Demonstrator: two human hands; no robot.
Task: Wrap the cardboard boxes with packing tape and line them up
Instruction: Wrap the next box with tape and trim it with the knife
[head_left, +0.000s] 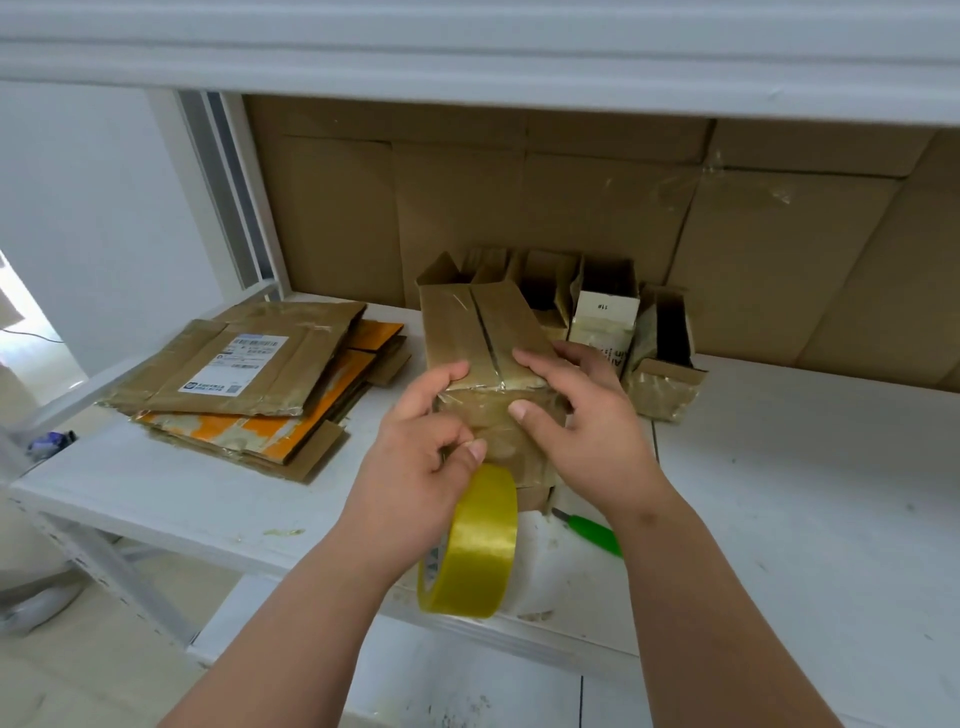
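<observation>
A brown cardboard box (478, 332) stands on the white shelf (810, 499), its two top flaps meeting at a dark seam. Glossy tape covers its near face. My left hand (421, 467) holds a yellow roll of packing tape (475, 545) below the box, its index finger resting on the box's front top edge. My right hand (587, 415) grips the box's right front corner, fingers on the top flap and thumb on the taped near face. Several taped boxes (608, 322) stand in a row behind it against the cardboard backing.
A pile of flattened cardboard (244, 374), one piece with a shipping label and orange pieces beneath, lies at the shelf's left. A green-handled cutter (592, 532) lies on the shelf under my right wrist. An upper shelf edge (467, 52) hangs overhead.
</observation>
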